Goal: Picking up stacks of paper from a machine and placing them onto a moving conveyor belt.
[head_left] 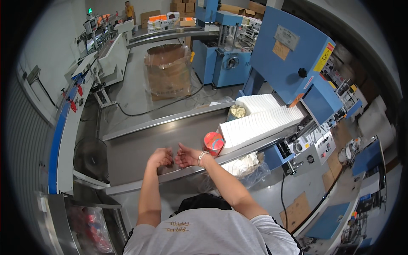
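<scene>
Both hands meet at frame centre over the steel conveyor table [140, 148]: left hand [160, 157] curled shut, right hand [185, 156] half-curled, can't tell if either holds anything. Nearest item: long row of white folded paper stacks [259, 123], centre-right, with a round pink-red packet [213, 143] at its end. Likely light, soft, compressible; squeeze from both ends

A red round tub [213, 143] with a patterned lid is seen standing on the steel desk [136, 148], tilted slightly, just beside the near end of a long row of white folded tissues [259, 123]; the row is laid on edge, running up and to the right along the desk; a second white stack [257, 102] is set behind it; the tub is nearest the right hand [187, 156].
</scene>
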`<state>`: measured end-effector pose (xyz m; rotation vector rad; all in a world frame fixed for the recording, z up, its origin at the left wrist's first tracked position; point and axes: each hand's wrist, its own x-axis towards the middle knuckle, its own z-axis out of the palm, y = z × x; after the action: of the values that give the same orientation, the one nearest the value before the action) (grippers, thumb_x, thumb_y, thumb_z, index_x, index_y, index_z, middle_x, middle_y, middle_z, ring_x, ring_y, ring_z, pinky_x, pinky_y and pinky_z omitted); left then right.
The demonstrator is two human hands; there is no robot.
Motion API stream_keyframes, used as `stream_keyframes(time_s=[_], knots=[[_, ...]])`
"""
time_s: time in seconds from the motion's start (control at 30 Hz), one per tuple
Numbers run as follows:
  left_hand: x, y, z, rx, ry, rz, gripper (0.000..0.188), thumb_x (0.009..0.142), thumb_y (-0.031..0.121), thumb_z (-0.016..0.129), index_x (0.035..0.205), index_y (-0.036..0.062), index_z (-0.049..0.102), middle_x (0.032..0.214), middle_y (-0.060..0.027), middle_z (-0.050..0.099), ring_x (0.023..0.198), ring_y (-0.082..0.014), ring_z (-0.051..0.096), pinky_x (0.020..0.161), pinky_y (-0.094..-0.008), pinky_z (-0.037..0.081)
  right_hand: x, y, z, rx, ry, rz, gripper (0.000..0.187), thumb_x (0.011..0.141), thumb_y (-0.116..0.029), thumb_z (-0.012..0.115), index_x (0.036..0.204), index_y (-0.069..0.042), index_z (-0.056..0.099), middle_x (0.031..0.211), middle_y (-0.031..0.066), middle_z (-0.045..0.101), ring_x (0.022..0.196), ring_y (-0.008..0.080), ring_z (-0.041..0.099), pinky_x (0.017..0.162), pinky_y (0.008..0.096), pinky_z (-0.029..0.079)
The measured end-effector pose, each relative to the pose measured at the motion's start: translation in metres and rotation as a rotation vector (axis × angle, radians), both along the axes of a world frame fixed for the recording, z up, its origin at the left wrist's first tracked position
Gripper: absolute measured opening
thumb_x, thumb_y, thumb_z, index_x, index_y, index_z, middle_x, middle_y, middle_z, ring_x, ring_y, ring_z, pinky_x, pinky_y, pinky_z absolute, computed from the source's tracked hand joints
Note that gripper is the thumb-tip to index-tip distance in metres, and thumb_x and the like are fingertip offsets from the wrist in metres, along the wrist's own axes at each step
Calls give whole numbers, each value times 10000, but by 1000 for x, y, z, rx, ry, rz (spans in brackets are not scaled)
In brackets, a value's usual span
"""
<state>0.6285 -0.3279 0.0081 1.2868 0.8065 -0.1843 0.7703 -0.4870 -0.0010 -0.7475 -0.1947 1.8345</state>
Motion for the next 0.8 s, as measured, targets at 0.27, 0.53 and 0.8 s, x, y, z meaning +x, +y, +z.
stream_keyframes(time_s=[0.27, 0.53, 0.8], knots=[[-5, 8, 0, -454, -310, 147, 310, 904, 359, 542, 848, 53, 540, 657, -85, 610, 525, -166, 594, 431, -245, 462, 1, 0, 6, -248, -92, -160, 404, 833, -519, 600, 816, -122, 526, 937, 114, 652, 844, 252, 646, 671, 324, 545], [3, -5, 6, -77, -1, 77, 345, 892, 391, 549, 837, 51, 515, 633, -87, 604, 517, -175, 594, 441, -252, 469, -4, -5, 17, 30, -75, -10, 385, 866, -492, 568, 888, -109, 532, 970, 122, 657, 888, 271, 637, 695, 354, 541], [-6, 6, 1, -485, -559, 245, 301, 895, 366, 566, 832, 73, 547, 641, -69, 607, 503, -167, 587, 414, -244, 441, 4, 1, -6, -238, -82, -112, 458, 854, -470, 601, 1051, -94, 428, 1085, 161, 604, 929, 309, 626, 733, 411, 546]])
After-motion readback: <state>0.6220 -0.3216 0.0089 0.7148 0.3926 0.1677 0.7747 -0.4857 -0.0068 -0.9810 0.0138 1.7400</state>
